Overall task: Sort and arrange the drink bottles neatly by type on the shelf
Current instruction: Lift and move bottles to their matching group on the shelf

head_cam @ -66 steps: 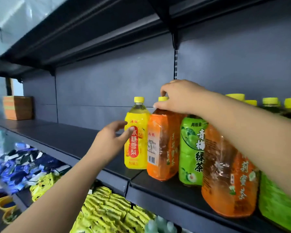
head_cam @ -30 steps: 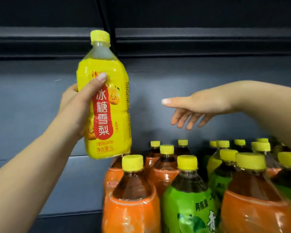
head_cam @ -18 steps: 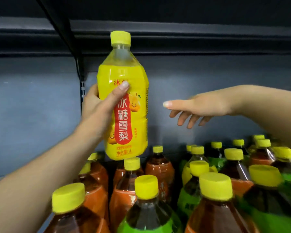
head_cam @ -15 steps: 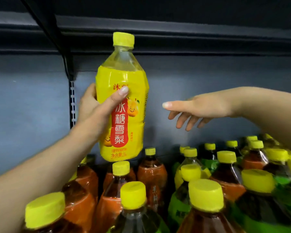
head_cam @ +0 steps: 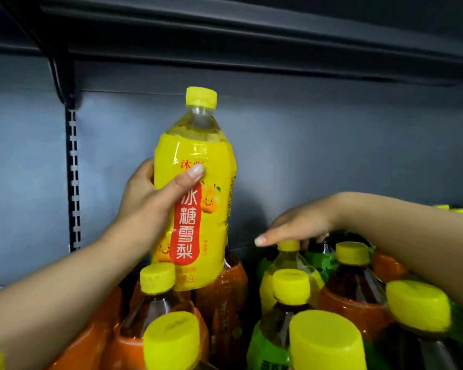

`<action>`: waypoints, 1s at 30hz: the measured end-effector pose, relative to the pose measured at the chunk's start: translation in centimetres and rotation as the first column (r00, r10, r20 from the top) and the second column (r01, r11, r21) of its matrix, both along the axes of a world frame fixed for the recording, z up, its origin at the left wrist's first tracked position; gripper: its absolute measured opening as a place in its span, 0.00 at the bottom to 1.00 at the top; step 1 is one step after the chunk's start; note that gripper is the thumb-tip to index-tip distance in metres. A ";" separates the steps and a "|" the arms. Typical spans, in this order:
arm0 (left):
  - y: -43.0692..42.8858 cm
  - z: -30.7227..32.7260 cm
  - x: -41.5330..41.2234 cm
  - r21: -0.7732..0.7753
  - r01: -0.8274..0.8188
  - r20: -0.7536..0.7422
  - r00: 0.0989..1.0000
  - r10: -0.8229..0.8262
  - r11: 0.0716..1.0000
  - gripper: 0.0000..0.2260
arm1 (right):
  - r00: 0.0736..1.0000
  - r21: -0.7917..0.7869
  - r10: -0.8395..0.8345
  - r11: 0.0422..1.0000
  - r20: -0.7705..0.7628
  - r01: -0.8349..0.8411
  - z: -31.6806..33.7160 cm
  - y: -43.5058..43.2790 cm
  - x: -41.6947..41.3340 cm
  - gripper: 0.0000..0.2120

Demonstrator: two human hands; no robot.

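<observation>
Right hand [head_cam: 297, 227] now sits lower than 0.5 s ago, over rear yellow-capped bottle [head_cam: 289, 261], grasp indeterminate; left hand [head_cam: 145, 206] grips yellow pear-drink bottle [head_cam: 198, 182] upright above orange bottles [head_cam: 230, 289].

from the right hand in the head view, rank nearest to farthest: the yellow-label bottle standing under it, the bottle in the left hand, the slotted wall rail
1. standing bottle: just below the right hand, its cap at the fingers.
2. held bottle: to the left, raised in the left hand.
3. slotted rail: far left, on the back wall.
</observation>
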State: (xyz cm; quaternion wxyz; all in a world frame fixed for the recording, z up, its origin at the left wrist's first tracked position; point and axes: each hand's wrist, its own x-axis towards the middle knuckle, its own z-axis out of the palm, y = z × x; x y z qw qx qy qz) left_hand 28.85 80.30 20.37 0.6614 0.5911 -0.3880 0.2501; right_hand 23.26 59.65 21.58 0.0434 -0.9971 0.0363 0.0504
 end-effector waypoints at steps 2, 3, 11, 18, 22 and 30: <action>-0.4 -0.6 0.0 0.021 -0.009 -0.038 0.999 0.010 1.000 0.28 | 0.999 -0.048 0.010 0.999 -0.044 -0.013 -0.9 0.2 0.6 0.31; -0.5 -0.8 -0.1 0.042 -0.019 -0.041 0.999 0.021 0.999 0.29 | 0.999 -0.078 0.022 0.997 -0.027 -0.024 -1.3 0.3 0.8 0.30; -0.6 -1.0 -0.2 0.022 -0.039 -0.065 0.997 0.040 0.999 0.30 | 0.959 -0.361 0.144 0.931 0.242 -0.049 -1.9 0.4 1.7 0.18; -0.3 -0.9 -0.3 -0.034 -0.090 -0.100 0.991 0.086 0.995 0.30 | 0.774 -0.235 0.092 0.969 0.627 0.076 2.4 0.8 0.9 0.15; -0.2 0.3 -0.4 -0.071 -0.090 -0.089 0.993 0.083 0.993 0.30 | 0.528 -0.082 0.052 0.996 0.848 0.034 7.1 1.5 -1.2 0.14; 2.6 4.3 -3.1 -0.209 -0.084 0.127 0.986 0.112 0.974 0.38 | 0.078 0.098 -0.075 0.926 0.994 -0.363 14.1 4.7 -8.5 0.13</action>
